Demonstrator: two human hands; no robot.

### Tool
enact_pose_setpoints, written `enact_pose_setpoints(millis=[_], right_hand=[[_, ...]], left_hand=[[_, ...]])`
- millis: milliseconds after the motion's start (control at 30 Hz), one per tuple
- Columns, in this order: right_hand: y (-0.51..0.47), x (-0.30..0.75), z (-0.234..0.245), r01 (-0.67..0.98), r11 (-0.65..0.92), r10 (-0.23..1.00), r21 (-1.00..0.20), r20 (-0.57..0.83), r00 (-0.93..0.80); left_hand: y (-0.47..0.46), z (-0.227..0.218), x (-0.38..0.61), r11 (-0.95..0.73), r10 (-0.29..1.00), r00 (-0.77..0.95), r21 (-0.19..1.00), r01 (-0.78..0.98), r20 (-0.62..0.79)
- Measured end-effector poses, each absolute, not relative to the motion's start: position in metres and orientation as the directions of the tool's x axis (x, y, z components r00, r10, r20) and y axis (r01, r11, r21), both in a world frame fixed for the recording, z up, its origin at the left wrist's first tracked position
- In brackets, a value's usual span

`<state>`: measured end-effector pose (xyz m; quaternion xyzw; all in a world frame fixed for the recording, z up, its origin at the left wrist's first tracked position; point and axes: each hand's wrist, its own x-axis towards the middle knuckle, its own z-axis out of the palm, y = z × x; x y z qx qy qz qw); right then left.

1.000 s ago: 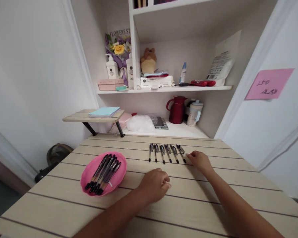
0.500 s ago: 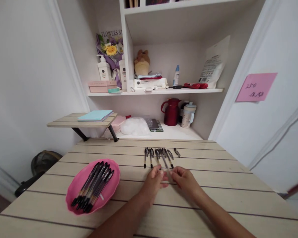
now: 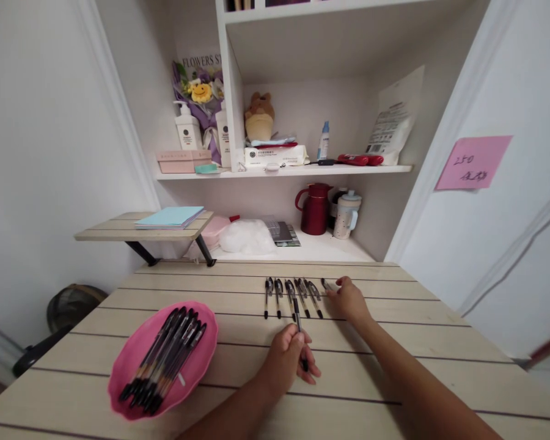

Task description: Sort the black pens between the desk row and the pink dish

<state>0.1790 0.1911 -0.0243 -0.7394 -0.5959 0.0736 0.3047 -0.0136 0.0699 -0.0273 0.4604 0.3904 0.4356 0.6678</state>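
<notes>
"Right hand (image 3: 351, 302) has moved outward to that small dark piece (image 3: 325, 283). Gripping it?"
"Can't tell. Left hand (image 3: 282, 357) now grips a pen (image 3: 297, 313) above the striped table (image 3: 371, 379), beside the pink bowl (image 3: 137, 342), facing white shelves (image 3: 376, 169)."

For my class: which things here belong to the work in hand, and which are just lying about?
In the work:
slim black-ended pen, held in the left hand
small dark piece by the right hand
row of slim dark pens
scalloped pink bowl holding black-tipped pens

Lying about:
glossy red jug
pale speckled cup
light-blue paper stack
brown-and-cream plush toy
</notes>
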Motion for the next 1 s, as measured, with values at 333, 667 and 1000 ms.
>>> enact_pose_setpoints(millis=[333, 667, 1000], right_hand=[[0.192, 0.179, -0.030, 0.809, -0.139, 0.947, -0.571, 0.161, 0.277], [0.124, 0.181, -0.008, 0.096, -0.017, 0.986, -0.995, 0.000, 0.168], [0.096, 0.155, 0.027, -0.178, 0.157, 0.978, -0.971, 0.128, 0.166]], left_hand=[[0.075, -0.034, -0.014, 0.204, 0.926, 0.357, 0.957, -0.209, -0.119], [0.066, -0.028, -0.017, 0.007, 0.908, 0.419, 0.999, 0.044, -0.025], [0.063, -0.023, -0.018, -0.076, 0.884, 0.468, 0.989, 0.128, 0.007]])
